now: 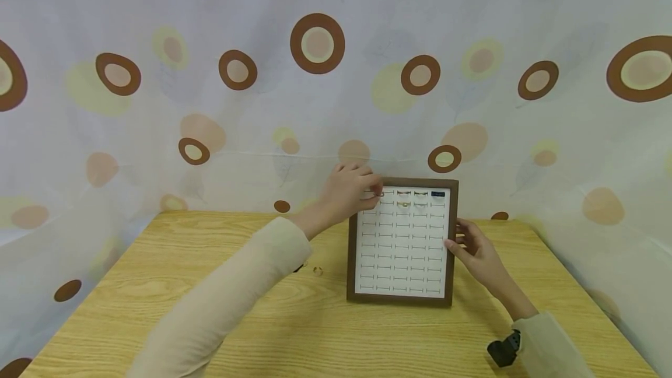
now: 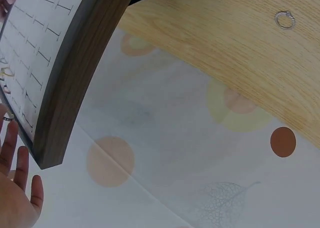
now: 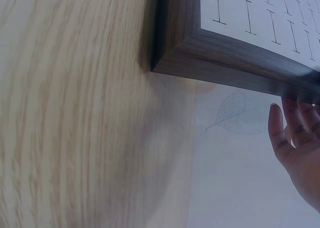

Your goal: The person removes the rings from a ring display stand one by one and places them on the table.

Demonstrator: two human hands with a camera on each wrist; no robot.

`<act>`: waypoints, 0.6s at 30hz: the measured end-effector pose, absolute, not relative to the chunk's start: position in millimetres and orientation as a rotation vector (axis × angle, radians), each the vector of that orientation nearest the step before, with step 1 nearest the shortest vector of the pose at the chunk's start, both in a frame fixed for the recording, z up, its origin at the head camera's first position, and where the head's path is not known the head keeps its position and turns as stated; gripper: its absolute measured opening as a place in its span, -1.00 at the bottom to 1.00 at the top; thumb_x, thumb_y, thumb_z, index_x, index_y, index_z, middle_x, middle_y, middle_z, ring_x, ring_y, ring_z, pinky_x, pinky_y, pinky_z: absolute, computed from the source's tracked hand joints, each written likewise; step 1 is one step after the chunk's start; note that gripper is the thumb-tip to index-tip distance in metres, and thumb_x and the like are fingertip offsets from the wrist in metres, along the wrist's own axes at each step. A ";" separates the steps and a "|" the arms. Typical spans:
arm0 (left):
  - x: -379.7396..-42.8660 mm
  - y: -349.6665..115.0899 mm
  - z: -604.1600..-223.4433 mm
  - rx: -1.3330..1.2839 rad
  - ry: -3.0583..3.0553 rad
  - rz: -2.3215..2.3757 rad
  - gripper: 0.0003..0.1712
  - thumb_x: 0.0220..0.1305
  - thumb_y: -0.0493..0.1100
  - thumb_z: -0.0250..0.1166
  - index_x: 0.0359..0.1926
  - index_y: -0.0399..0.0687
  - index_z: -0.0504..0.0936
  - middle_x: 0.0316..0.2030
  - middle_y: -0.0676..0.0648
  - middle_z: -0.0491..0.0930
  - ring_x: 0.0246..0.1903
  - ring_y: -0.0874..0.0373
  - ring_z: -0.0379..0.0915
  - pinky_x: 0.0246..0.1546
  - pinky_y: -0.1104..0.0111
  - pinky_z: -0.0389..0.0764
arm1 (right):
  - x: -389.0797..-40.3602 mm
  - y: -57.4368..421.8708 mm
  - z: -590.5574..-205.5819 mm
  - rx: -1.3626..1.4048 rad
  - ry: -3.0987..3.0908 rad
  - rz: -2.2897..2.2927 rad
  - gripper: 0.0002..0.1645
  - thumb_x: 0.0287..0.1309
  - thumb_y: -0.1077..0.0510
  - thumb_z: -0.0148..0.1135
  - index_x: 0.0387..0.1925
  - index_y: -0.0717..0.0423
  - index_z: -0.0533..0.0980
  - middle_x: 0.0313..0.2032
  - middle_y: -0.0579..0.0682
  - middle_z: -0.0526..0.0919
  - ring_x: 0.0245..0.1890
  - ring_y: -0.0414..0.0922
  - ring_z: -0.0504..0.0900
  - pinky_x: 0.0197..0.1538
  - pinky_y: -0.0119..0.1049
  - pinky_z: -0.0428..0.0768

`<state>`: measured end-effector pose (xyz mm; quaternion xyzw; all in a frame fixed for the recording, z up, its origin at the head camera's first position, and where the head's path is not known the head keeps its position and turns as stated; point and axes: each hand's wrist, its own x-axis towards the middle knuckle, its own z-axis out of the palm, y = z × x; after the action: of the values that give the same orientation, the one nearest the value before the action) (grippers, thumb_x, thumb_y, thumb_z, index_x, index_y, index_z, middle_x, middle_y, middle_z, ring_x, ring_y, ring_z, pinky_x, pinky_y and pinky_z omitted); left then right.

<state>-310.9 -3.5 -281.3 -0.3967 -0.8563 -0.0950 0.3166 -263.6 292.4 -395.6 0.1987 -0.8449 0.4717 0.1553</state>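
Note:
A brown-framed ring display board [image 1: 402, 249] stands upright on the table, its white face lined with rows of slots. At its upper left corner my left hand [image 1: 350, 191] pinches a small ring [image 1: 379, 194] between thumb and forefinger, right at a top-row slot. The left wrist view shows this ring [image 2: 8, 118] as dark and partly hidden by the fingers. My right hand [image 1: 475, 255] holds the frame's right side, thumb on the front edge and fingers behind it. Several rings, one a gold ring [image 1: 403, 205], sit in the top two rows, near a dark blue strip [image 1: 438, 194].
On the wooden table [image 1: 157, 284], left of the board, lie a gold ring [image 1: 318, 270] and a silver ring [image 2: 284, 19]. A patterned cloth [image 1: 252, 150] hangs behind the table. Below my right hand, a black device [image 1: 504, 350] is strapped at the wrist.

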 end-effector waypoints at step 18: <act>-306.0 -73.6 -320.5 -1.012 -2.362 -0.306 -0.93 0.06 -0.06 0.32 -0.43 0.19 0.57 -0.38 0.19 0.55 -0.34 0.20 0.33 -0.24 0.26 0.34 | -263.9 292.8 -395.9 0.592 -2.394 1.403 -0.44 0.20 0.31 0.06 0.22 0.30 0.18 -0.11 -0.19 0.43 -0.15 -0.45 0.44 -0.18 -0.57 0.49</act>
<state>-306.0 -73.6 -320.5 -0.3761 -0.8779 -0.1138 0.2735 -263.9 292.8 -395.9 0.2064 -0.8340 0.4888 0.1515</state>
